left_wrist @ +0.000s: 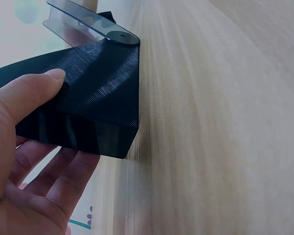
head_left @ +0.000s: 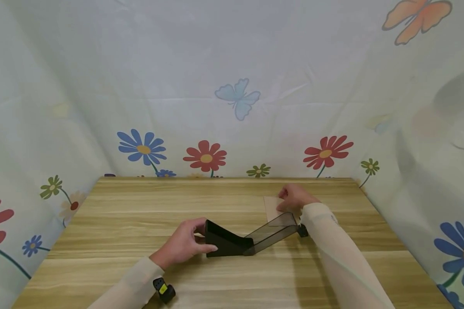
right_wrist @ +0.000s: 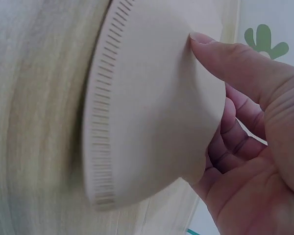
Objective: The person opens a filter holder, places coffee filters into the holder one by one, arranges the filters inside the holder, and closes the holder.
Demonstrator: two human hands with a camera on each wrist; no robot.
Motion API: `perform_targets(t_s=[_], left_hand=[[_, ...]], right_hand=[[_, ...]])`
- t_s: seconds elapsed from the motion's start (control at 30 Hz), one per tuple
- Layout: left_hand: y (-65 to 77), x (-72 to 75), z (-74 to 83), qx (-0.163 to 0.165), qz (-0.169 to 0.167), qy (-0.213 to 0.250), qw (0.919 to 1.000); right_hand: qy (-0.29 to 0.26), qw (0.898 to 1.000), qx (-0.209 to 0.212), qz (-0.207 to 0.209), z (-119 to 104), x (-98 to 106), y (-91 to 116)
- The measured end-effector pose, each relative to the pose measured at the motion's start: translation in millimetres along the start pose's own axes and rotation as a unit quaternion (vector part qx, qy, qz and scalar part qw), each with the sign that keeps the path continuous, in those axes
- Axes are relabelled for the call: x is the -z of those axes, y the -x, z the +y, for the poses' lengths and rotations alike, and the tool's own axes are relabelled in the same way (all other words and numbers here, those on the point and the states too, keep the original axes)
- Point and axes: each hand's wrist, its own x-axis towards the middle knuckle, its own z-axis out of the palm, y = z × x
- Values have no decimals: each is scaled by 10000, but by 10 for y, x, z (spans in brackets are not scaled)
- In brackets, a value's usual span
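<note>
My left hand grips the back end of a black filter holder, thumb on one side and fingers on the other. The holder stands on the table, and its clear smoky lid is swung away to the right on a hinge. Between the thumb and fingers of my right hand is a tan paper coffee filter with a crimped edge. In the head view this filter appears just beyond the lid, partly seen through it. Whether it is one sheet or several, I cannot tell.
A wood-grain table lies under both hands. Behind it and along the sides hangs a pale curtain printed with flowers and butterflies. A small black wrist device sits on the left sleeve; another shows at the right wrist.
</note>
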Motion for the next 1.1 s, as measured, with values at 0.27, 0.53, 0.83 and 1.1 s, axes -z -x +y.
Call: perform_targets(t_s=[0.27, 0.53, 0.83, 1.1], left_hand=[[5, -5, -2, -57, -30, 87, 9999], [2, -4, -6, -86, -12, 79, 9999], [2, 5, 22, -15, -14, 57, 10000], [1, 10, 32, 65, -43, 109, 9999]], right_hand=[[117, 9997, 211, 12, 3, 23, -20], [82, 9995, 291, -47, 23, 33, -82], [-13, 9989, 446, -173, 65, 49, -97], [-122, 9993, 307, -179, 88, 59, -109]])
